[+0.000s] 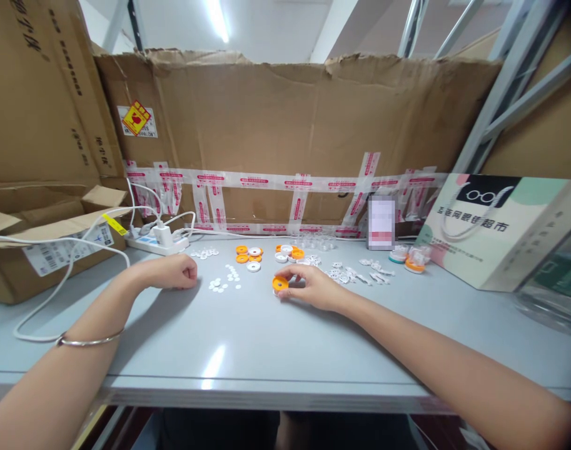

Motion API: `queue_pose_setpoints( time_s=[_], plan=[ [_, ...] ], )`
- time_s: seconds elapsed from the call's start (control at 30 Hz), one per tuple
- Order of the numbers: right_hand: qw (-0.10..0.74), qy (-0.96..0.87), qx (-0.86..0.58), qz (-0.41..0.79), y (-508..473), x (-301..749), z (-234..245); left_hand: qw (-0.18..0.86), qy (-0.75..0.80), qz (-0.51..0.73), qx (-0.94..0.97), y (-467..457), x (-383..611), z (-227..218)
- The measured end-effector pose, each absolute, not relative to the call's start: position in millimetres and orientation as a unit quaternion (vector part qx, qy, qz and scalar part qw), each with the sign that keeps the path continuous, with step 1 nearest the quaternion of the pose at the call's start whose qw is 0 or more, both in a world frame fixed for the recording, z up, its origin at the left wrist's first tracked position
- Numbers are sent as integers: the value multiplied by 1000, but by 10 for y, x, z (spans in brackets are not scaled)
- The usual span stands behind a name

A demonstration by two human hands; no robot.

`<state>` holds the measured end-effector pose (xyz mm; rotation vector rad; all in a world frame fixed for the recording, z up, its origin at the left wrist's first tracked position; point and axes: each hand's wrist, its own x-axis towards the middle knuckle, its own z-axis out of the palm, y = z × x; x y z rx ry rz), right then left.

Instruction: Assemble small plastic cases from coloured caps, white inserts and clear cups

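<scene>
My right hand (pixel 308 284) grips a small orange round cap (pixel 280 283) with a hole in its middle, between thumb and fingers. A white edge shows under it. On the left, my left hand (pixel 175 272) is curled closed over the table; what it holds, if anything, is hidden. Several small white discs (pixel 218 285) lie loose between my hands. Behind them are a cluster of orange and white rings (pixel 248 253) and a second cluster (pixel 289 252) beyond my right hand. Small white plastic parts (pixel 344 274) are scattered right of my right hand.
A power strip (pixel 172 242) with white cables stands behind my left hand, near an open cardboard box (pixel 41 244). At the right are a phone (pixel 379 222), orange and teal lidded pieces (pixel 414 259), a paper bag (pixel 482 237) and a clear bottle (pixel 555 281). Tall cardboard (pixel 285 119) closes the back.
</scene>
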<state>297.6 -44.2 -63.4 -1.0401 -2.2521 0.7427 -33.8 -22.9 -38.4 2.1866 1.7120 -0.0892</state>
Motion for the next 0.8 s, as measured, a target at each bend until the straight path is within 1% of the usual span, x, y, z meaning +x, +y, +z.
queue_pose_setpoints(
  time_s=[0.43, 0.57, 0.8],
  plan=[
    [261, -846, -385, 261, -413, 2977, -674, 172, 605, -40, 776, -223, -340, -396],
    [270, -848, -377, 255, -420, 2979, -664, 161, 602, -38, 781, -210, -361, -418],
    [229, -862, -388, 230, -419, 3013, -682, 169, 607, -33, 776, -229, -350, -404]
  ],
)
